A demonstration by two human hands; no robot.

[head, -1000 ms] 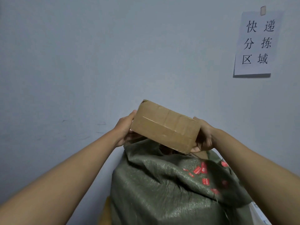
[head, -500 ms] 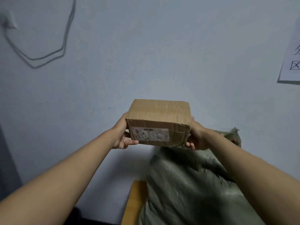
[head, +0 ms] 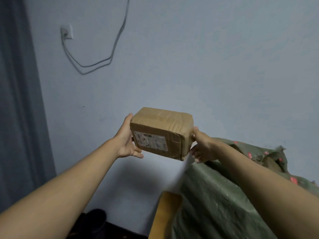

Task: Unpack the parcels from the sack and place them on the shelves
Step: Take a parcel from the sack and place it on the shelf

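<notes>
Brown cardboard, creased and taped, makes up the parcel [head: 161,132], which is held up in the air in the middle of the frame, in front of a pale blue-grey wall [head: 207,57]. The left hand [head: 126,140] clasps its left end, thumb up along the top edge and fingers [head: 138,153] curled under the lower corner. The right hand [head: 202,147] holds the right end, thumb by the upper corner and fingers wrapped below and behind. A white shipping label [head: 151,141] faces the viewer. The green woven sack [head: 224,195] with red marks slumps at lower right, below and apart from the parcel, beside a yellowish board [head: 165,216]. At upper left a wall socket [head: 67,32] trails a looping cable [head: 96,63], and a grey curtain [head: 19,109] hangs down the left edge
</notes>
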